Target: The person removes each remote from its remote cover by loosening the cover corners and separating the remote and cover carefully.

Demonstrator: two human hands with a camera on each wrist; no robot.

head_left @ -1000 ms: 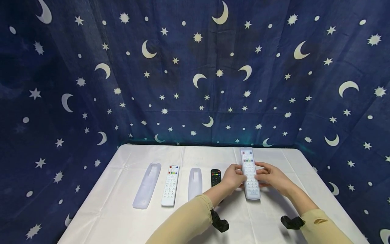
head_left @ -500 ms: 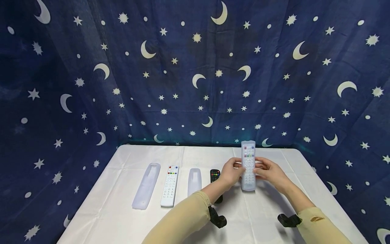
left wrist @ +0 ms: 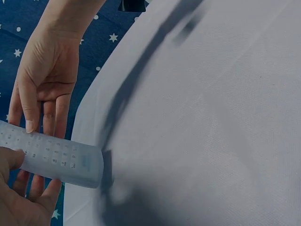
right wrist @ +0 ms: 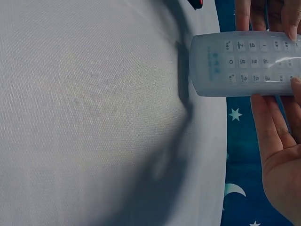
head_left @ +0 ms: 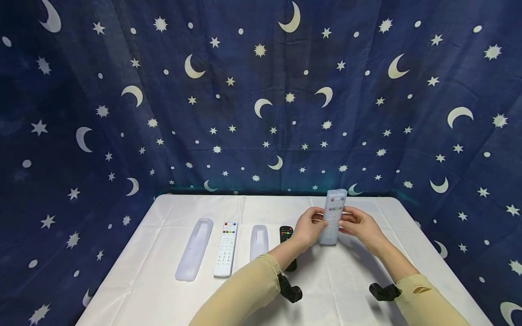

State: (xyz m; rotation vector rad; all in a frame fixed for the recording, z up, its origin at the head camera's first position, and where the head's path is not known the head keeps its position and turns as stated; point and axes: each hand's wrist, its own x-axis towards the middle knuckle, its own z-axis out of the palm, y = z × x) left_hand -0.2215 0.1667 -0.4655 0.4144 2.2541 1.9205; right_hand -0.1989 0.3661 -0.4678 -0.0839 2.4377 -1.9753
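Observation:
A white remote control (head_left: 333,219) in a translucent sleeve is held up over the right part of the table, its top end leaning a little to the right. My left hand (head_left: 307,228) grips its left edge, thumb on the front. On the opposite edge my right hand (head_left: 361,227) pinches it the same way. Number keys show through the sleeve in both wrist views, and its lower end (right wrist: 207,66) is off the cloth. Just left of my left hand lies a black remote control (head_left: 287,233), partly hidden by that forearm.
Further left on the white table (head_left: 147,253) lie a small translucent sleeve (head_left: 258,240), a bare white remote control (head_left: 226,249) and a longer translucent sleeve (head_left: 194,249). A blue curtain (head_left: 244,90) with moons and stars hangs behind and at both sides.
Both hands have lifted the sleeved remote control and tipped it more upright. Its top end has swung slightly right. The things on the table have not been moved.

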